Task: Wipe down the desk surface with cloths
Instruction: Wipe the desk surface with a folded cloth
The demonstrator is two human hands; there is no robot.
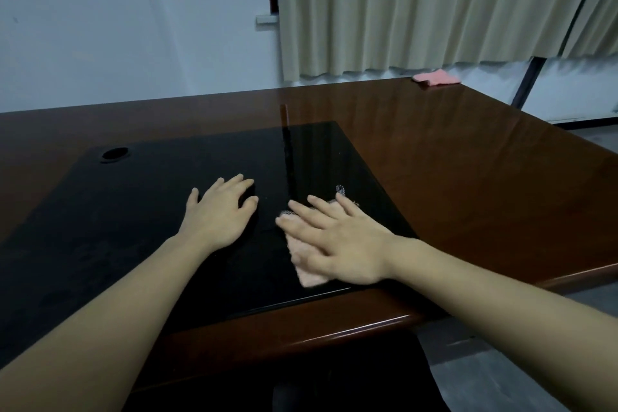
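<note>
A glossy brown wooden desk (468, 170) carries a black inset panel (140, 211) in its middle. My right hand (337, 241) lies flat with straight fingers on a pale pink cloth (309, 274) at the panel's right side; the cloth shows below the palm and beyond the fingertips. My left hand (220, 211) rests flat on the bare black panel, fingers spread, holding nothing. A second pink cloth (436, 77) lies crumpled at the desk's far right edge, apart from both hands.
A round cable hole (115, 154) sits in the panel's far left corner. Beige curtains (434, 3) hang behind the desk and a white wall (133, 20) is to the left. The desk's rounded front edge (334, 334) runs just under my forearms.
</note>
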